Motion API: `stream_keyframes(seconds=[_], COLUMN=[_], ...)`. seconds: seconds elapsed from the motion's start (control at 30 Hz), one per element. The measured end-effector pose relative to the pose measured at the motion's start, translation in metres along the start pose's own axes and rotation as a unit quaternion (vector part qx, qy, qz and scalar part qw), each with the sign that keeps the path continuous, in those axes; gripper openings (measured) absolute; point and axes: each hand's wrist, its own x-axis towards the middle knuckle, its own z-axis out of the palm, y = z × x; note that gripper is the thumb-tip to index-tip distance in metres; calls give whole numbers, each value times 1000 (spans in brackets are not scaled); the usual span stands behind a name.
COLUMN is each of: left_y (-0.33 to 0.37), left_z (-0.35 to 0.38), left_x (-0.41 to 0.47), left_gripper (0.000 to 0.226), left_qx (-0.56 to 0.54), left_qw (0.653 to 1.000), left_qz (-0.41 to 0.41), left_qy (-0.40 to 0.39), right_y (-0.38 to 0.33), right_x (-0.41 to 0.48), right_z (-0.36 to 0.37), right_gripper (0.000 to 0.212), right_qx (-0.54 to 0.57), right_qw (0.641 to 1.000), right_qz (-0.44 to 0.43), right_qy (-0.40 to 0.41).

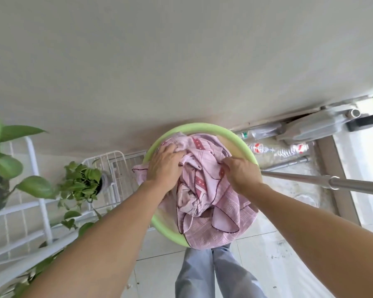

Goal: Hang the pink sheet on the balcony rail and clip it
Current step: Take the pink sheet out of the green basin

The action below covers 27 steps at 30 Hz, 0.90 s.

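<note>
The pink patterned cloth sheet (205,196) with a dark stitched hem lies crumpled in a round light green plastic basin (202,127). It fills the basin, and its folds hang over the near rim and a little over the left rim. The basin stands close to a plain white wall (181,61).

The left hand (164,163) rests on the far left part of the sheet, near the left rim of the basin. Its fingers (172,150) are bent down and pressed into the cloth, holding a bunch of it. The right hand (242,173) is on the right side of the sheet. Its fingers (227,161) are closed narrow and pinch a fold of the cloth.

A shiny metal pole (323,183) comes from the right edge of the view and passes just beside the right hand, at the right rim of the basin. To the left of the basin stands a white wire rack (114,166), and green leafy plants (82,181) are beside it. Behind the basin on the right, clear plastic bottles (278,148) lie on the floor along the wall, with some grey objects that I cannot identify. Below the basin are the person's legs in grey trousers (211,274) on the light tiled floor (267,254).
</note>
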Motion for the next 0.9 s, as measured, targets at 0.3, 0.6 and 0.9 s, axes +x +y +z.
stream_keyframes(seconds=[0.3, 0.6, 0.9], left_y=[11, 73, 75], left_z=[-74, -167, -258], left_x=[-46, -118, -171], left_gripper=[30, 11, 17], left_qx=[-78, -157, -169], left_qw=[997, 982, 972], left_qz=[-4, -10, -1], left_qy=[24, 106, 162], right_y=[-14, -36, -71], right_x=[-22, -103, -139], right_z=[-85, -170, -250], right_gripper=[27, 98, 35], right_qx=[93, 113, 254], right_qw=[991, 992, 956], right_qz=[57, -37, -82], right_qy=[80, -48, 124])
